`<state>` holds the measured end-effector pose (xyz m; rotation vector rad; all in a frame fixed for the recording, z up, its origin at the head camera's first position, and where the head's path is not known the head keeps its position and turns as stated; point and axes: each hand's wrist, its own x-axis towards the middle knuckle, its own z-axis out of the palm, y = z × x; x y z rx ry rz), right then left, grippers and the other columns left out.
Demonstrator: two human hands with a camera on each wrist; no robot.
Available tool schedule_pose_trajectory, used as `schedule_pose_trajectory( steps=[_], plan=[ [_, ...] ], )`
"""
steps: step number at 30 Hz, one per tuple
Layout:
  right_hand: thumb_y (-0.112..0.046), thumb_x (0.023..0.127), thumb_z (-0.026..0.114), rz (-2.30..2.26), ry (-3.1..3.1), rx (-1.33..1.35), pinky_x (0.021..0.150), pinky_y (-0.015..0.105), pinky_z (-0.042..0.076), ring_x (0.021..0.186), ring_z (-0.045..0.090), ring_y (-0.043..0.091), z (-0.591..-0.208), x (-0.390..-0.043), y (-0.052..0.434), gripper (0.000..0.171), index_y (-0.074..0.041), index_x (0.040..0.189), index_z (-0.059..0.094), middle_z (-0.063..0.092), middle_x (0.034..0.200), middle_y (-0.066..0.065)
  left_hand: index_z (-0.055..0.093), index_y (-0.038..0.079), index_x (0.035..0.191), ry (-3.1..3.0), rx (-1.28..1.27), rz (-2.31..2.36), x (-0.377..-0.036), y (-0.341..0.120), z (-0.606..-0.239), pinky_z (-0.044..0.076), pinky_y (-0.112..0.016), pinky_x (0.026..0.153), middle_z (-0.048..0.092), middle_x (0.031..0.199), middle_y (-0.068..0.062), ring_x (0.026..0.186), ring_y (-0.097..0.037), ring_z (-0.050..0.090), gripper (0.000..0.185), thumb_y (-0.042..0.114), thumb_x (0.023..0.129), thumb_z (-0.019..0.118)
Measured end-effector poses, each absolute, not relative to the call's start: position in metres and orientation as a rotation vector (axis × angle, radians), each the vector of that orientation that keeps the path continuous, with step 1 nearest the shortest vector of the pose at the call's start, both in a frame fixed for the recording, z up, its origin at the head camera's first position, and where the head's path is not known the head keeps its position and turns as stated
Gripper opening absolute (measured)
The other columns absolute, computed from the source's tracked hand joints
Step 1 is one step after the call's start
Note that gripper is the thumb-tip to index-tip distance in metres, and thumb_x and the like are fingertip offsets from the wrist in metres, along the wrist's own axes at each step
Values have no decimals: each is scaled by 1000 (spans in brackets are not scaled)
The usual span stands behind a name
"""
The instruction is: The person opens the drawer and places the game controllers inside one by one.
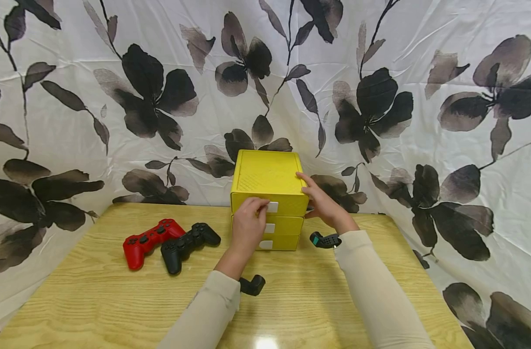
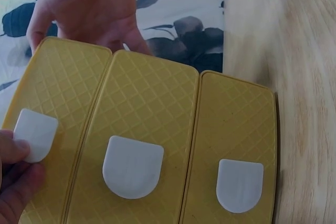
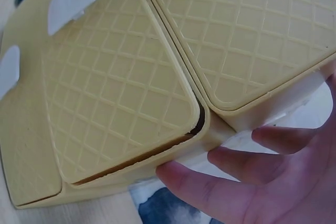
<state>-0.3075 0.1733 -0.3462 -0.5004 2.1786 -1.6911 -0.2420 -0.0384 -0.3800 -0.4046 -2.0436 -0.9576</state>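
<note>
A yellow three-drawer box (image 1: 267, 169) stands at the back of the table, with white pull tabs on its drawer fronts. My left hand (image 1: 249, 225) is at the top drawer, pinching its white tab (image 2: 35, 136) between thumb and fingers. Against the box's right side rests my right hand (image 1: 324, 206), its fingers spread and fairly straight. In the right wrist view, its fingertips (image 3: 170, 172) touch the side beside the drawer fronts. A thin dark gap edges one drawer front (image 3: 121, 93) there. The left wrist view shows all three drawer fronts side by side.
A red game controller (image 1: 136, 249) and a black one (image 1: 173, 254) lie together left of the box on the wooden table (image 1: 95, 300). Behind the box hangs a white floral cloth (image 1: 291, 121). Black wrist devices (image 1: 253, 286) sit at both cuffs.
</note>
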Motion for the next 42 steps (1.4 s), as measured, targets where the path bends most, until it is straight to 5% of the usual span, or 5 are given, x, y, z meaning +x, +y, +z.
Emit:
schedule_pose_trajectory(
  steps=[42],
  plan=[
    [-50,102,30,-1667,2241,-555,101,73,33,140,27,51,-353,-310,174,58,-46,153,2,-3,164,4,73,-1,103,-2112,-356,-1183,-226,-54,-408,59,-33,72,70,94,-14,81,-24,68,18,0,87,65]
  ],
)
